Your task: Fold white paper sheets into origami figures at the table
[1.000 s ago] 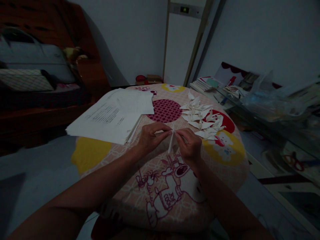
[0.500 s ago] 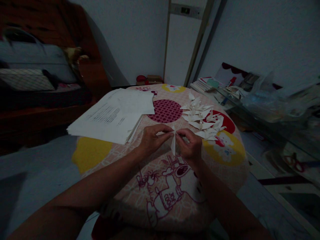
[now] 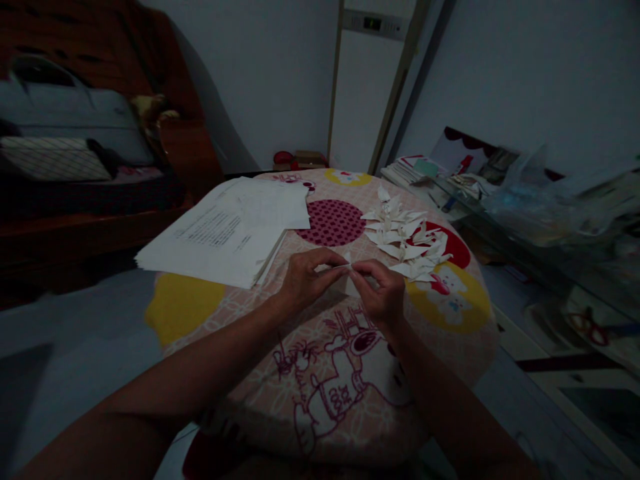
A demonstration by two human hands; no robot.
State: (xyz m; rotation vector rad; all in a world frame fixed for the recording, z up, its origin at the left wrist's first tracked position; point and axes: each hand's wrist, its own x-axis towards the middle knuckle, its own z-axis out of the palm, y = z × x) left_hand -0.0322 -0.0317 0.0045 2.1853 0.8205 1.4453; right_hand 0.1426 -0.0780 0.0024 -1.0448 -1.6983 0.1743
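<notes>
Has a bare left hand [image 3: 303, 277] and a bare right hand [image 3: 381, 292], both with slender fingers [image 3: 327, 256]. Shows a left forearm [image 3: 210, 367] and a right forearm [image 3: 437, 387], bare along their visible length, smooth in outline, narrow at the wrists [image 3: 284, 305] and broadening below. Is too dimly lit for finer detail.

Paper stack [image 3: 225, 230] left of folded cranes [image 3: 411, 251]

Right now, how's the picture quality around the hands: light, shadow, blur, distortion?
Head view: dim throughout, with soft shadow on the tablecloth beneath the left hand and right hand; head view: the pinched white paper shows, its creases too small to tell; head view: plastic bag at right looks smeared; head view: forearms look stretched toward the lower corners.
</notes>
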